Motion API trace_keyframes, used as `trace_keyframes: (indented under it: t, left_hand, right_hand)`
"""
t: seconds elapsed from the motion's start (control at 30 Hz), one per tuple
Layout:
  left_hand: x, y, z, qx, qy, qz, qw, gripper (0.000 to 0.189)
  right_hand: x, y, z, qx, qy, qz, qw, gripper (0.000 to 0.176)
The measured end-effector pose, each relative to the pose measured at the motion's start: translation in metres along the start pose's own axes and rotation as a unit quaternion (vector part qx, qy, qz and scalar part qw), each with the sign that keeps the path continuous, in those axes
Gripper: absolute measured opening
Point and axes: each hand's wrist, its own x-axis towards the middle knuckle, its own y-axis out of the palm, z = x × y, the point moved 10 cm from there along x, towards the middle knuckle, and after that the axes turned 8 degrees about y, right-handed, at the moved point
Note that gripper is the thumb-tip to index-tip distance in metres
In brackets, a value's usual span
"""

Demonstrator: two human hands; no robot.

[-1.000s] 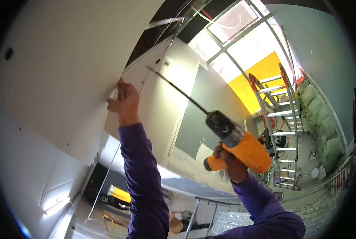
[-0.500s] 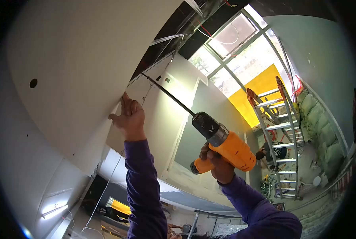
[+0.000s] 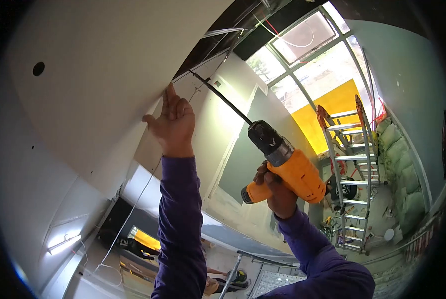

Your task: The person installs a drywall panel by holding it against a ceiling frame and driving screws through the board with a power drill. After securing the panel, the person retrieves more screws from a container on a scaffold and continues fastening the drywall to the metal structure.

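Observation:
My left hand (image 3: 175, 122) is raised to the edge of a large white ceiling panel (image 3: 98, 65). Its index finger stretches up along that edge, the thumb sticks out to the side and the other fingers are bent. My right hand (image 3: 279, 194) grips the handle of an orange and black cordless drill (image 3: 298, 172), tilted up and to the left. From its chuck runs a long dark bit (image 3: 225, 102), whose tip ends near the panel edge, just beyond my left fingertips. Dark ceiling space with metal framing (image 3: 223, 35) shows beside the panel.
A folding ladder (image 3: 350, 157) stands at the right, with a crouching person (image 3: 347, 189) behind it. Green sacks (image 3: 395, 159) line the wall. A metal rail (image 3: 233, 271) crosses below, near another person (image 3: 218, 281). A thin cable (image 3: 130, 212) hangs at the left, near a lit tube lamp (image 3: 64, 244).
The view has shifted, and both hands and the drill now appear higher and slightly further right. My grip on the drill is unchanged. More of a person shows at the bottom.

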Motion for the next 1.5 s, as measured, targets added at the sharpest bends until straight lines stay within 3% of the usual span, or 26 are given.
trace_keyframes:
  t: [0.73, 1.17, 1.4, 1.5]
  left_hand:
    - [0.0, 0.001, 0.002, 0.025, 0.008, -0.001, 1.0, 0.099]
    - [0.006, -0.004, -0.002, 0.063, -0.022, 0.117, 0.991, 0.09]
    - [0.006, -0.006, -0.002, 0.065, -0.028, 0.122, 0.99, 0.088]
    - [0.003, -0.003, -0.002, 0.073, -0.031, 0.143, 0.987, 0.088]
  right_hand:
    - [0.012, 0.008, -0.028, -0.004, 0.019, 0.015, 1.0, 0.022]
    - [0.032, 0.009, -0.056, -0.09, -0.009, 0.014, 0.996, 0.008]
    - [0.038, 0.02, -0.053, -0.125, -0.05, 0.027, 0.991, 0.007]
    - [0.044, 0.006, -0.06, -0.214, -0.087, 0.015, 0.973, 0.015]
